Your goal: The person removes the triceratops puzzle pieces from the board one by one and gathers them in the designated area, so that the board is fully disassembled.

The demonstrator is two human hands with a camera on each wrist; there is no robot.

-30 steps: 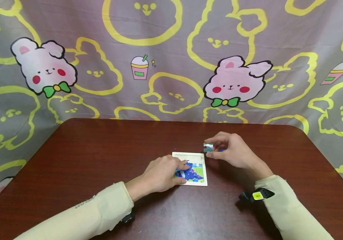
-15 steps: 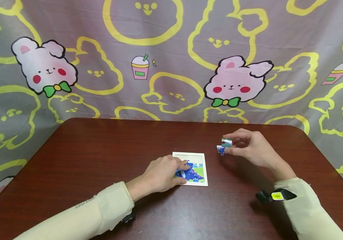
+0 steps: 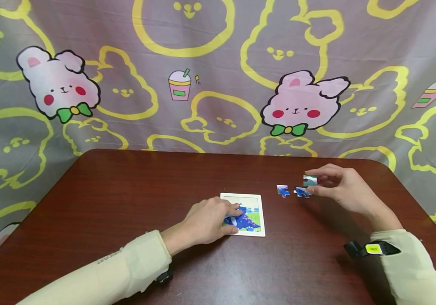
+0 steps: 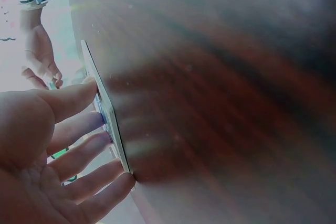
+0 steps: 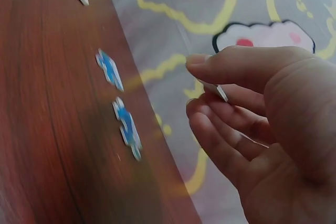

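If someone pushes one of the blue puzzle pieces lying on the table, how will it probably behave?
The blue puzzle piece lies flat on the smooth table, so it would probably slide, not roll or tip. It looks thin and small, so likely very light. The right hand pinches a similar piece that stays straight, suggesting stiff card. Lifting it off the table may need a fingernail.

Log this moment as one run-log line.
left hand: rests on puzzle board | right hand: pinches puzzle piece | two loose pieces on table

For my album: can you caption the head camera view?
Left hand rests on puzzle tray; right hand pinches a piece.
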